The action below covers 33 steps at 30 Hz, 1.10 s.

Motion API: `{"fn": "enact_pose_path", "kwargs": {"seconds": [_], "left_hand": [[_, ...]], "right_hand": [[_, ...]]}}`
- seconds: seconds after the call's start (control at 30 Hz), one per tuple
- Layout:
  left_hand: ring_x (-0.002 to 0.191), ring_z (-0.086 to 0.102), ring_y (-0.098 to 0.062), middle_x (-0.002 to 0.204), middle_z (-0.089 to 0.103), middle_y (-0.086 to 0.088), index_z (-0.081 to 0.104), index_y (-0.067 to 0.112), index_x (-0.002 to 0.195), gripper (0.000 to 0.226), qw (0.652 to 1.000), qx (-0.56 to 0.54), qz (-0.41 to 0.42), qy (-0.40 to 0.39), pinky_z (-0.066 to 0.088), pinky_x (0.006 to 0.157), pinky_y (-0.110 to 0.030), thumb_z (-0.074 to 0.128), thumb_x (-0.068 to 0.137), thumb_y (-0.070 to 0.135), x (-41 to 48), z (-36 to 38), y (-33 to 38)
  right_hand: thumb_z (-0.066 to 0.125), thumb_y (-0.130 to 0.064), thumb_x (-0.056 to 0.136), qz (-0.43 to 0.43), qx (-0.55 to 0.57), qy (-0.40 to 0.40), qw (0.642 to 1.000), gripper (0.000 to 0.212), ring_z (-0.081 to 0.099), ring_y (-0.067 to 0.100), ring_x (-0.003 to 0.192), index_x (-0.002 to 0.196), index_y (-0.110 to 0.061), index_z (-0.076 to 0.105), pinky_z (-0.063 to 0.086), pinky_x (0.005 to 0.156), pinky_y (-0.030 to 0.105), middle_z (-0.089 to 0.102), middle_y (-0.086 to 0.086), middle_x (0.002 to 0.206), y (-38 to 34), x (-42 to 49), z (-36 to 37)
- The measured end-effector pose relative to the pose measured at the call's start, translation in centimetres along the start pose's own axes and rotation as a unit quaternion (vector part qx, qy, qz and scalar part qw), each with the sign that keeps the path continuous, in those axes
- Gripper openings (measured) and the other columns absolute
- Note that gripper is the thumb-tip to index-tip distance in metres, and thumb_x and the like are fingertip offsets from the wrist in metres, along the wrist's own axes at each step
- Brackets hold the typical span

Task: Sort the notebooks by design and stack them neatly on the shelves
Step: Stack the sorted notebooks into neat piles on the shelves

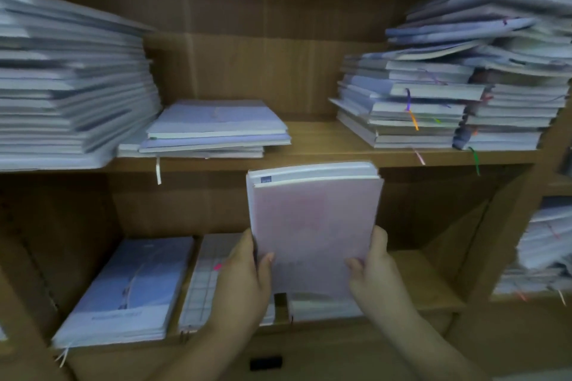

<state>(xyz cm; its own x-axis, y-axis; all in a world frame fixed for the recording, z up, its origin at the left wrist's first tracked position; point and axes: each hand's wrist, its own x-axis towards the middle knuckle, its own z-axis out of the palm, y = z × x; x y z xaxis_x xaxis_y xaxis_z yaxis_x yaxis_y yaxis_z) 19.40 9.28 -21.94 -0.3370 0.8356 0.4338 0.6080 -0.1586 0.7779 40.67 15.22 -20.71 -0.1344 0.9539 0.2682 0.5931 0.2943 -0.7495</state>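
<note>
I hold a small stack of notebooks (314, 219) with a pale pink cover on top, tilted up in front of the wooden shelves. My left hand (244, 275) grips its lower left edge, thumb on the cover. My right hand (376, 269) grips the lower right edge the same way. On the lower shelf (427, 284) lie a blue notebook pile (130, 291), a checked notebook (201, 281) partly behind my left hand, and a white notebook (322, 306) under the held stack.
The upper shelf (318, 136) carries a tall pile (68, 86) at left, a low lilac pile (210, 130) in the middle and a tall untidy pile (458, 80) at right. Another pile (544, 244) sits in the right-hand compartment. Everything is motion-blurred.
</note>
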Motion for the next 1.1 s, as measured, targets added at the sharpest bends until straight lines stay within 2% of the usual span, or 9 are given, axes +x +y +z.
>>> {"fn": "enact_pose_path", "kwargs": {"seconds": [0.17, 0.27, 0.37, 0.47, 0.53, 0.63, 0.8, 0.97, 1.1], "left_hand": [[0.109, 0.059, 0.007, 0.122, 0.063, 0.025, 0.048, 0.044, 0.134, 0.036, 1.000, -0.004, 0.016, -0.006, 0.053, 0.089, -0.021, 0.055, 0.102, 0.029, 1.0, 3.2, -2.6], [0.104, 0.061, -0.001, 0.119, 0.065, 0.020, 0.047, 0.041, 0.136, 0.034, 0.999, 0.027, 0.014, -0.020, 0.055, 0.083, -0.025, 0.052, 0.103, 0.032, 1.2, 4.7, -3.8], [0.101, 0.062, -0.006, 0.118, 0.067, 0.014, 0.048, 0.034, 0.138, 0.035, 0.998, 0.047, 0.010, -0.028, 0.051, 0.078, -0.026, 0.053, 0.103, 0.030, 1.1, 5.6, -4.4], [0.102, 0.059, -0.002, 0.122, 0.064, 0.018, 0.044, 0.038, 0.142, 0.039, 0.998, 0.052, 0.004, -0.039, 0.049, 0.079, -0.022, 0.049, 0.104, 0.031, 0.9, 5.9, -4.8], [0.101, 0.054, 0.004, 0.126, 0.057, 0.022, 0.035, 0.041, 0.148, 0.046, 0.997, 0.054, -0.003, -0.058, 0.045, 0.081, -0.019, 0.046, 0.105, 0.030, 0.5, 6.1, -4.8], [0.097, 0.055, 0.003, 0.123, 0.055, 0.024, 0.021, 0.047, 0.151, 0.054, 0.992, 0.065, -0.033, -0.099, 0.045, 0.082, -0.020, 0.044, 0.105, 0.027, 0.0, 6.3, -5.0], [0.097, 0.062, -0.009, 0.122, 0.063, 0.011, 0.023, 0.041, 0.151, 0.051, 0.985, 0.094, -0.069, -0.124, 0.054, 0.087, -0.037, 0.040, 0.105, 0.027, -0.2, 7.1, -6.0], [0.096, 0.062, -0.014, 0.120, 0.064, 0.007, 0.024, 0.033, 0.150, 0.053, 0.981, 0.123, -0.072, -0.132, 0.052, 0.081, -0.034, 0.045, 0.103, 0.024, -0.4, 7.4, -6.1], [0.092, 0.060, -0.019, 0.119, 0.066, -0.003, 0.035, 0.022, 0.146, 0.045, 0.980, 0.163, -0.016, -0.115, 0.044, 0.071, -0.031, 0.048, 0.103, 0.023, -0.1, 6.9, -5.6]], "right_hand": [[0.064, -0.014, 0.096, -0.009, 0.010, 0.000, 1.000, 0.066, 0.062, 0.003, 0.104, 0.136, -0.045, 0.022, 0.055, 0.087, 0.028, 0.056, -0.024, 0.115, 3.9, 2.2, 0.8], [0.062, -0.008, 0.096, 0.001, 0.020, 0.001, 1.000, 0.066, 0.060, 0.005, 0.109, 0.140, -0.040, 0.025, 0.053, 0.093, 0.032, 0.056, -0.022, 0.119, 5.9, 3.2, 1.6], [0.061, -0.009, 0.097, 0.006, 0.019, -0.009, 1.000, 0.063, 0.058, 0.003, 0.112, 0.141, -0.039, 0.026, 0.052, 0.095, 0.030, 0.054, -0.026, 0.121, 7.2, 3.5, 2.0], [0.060, -0.012, 0.098, 0.010, 0.017, -0.014, 1.000, 0.064, 0.059, 0.005, 0.114, 0.145, -0.036, 0.024, 0.051, 0.095, 0.031, 0.055, -0.024, 0.124, 8.0, 3.6, 2.5], [0.060, -0.011, 0.097, 0.018, 0.012, -0.016, 1.000, 0.069, 0.059, 0.007, 0.113, 0.148, -0.033, 0.019, 0.050, 0.094, 0.031, 0.056, -0.017, 0.125, 8.4, 3.5, 2.9], [0.059, -0.010, 0.097, 0.039, 0.007, -0.030, 0.999, 0.072, 0.060, 0.008, 0.111, 0.150, -0.030, 0.015, 0.049, 0.090, 0.029, 0.057, -0.013, 0.125, 8.6, 3.3, 3.4], [0.052, -0.014, 0.100, 0.062, 0.001, -0.051, 0.997, 0.064, 0.060, 0.003, 0.100, 0.148, -0.032, 0.013, 0.048, 0.083, 0.030, 0.057, -0.016, 0.118, 9.2, 3.1, 4.1], [0.055, -0.012, 0.099, 0.072, 0.005, -0.055, 0.996, 0.065, 0.059, 0.004, 0.105, 0.146, -0.033, 0.015, 0.048, 0.088, 0.029, 0.056, -0.018, 0.118, 9.8, 3.0, 4.4], [0.059, -0.011, 0.097, 0.052, 0.026, -0.026, 0.998, 0.059, 0.060, 0.008, 0.110, 0.140, -0.034, 0.026, 0.047, 0.090, 0.026, 0.058, -0.016, 0.120, 9.9, 3.0, 3.8]]}}
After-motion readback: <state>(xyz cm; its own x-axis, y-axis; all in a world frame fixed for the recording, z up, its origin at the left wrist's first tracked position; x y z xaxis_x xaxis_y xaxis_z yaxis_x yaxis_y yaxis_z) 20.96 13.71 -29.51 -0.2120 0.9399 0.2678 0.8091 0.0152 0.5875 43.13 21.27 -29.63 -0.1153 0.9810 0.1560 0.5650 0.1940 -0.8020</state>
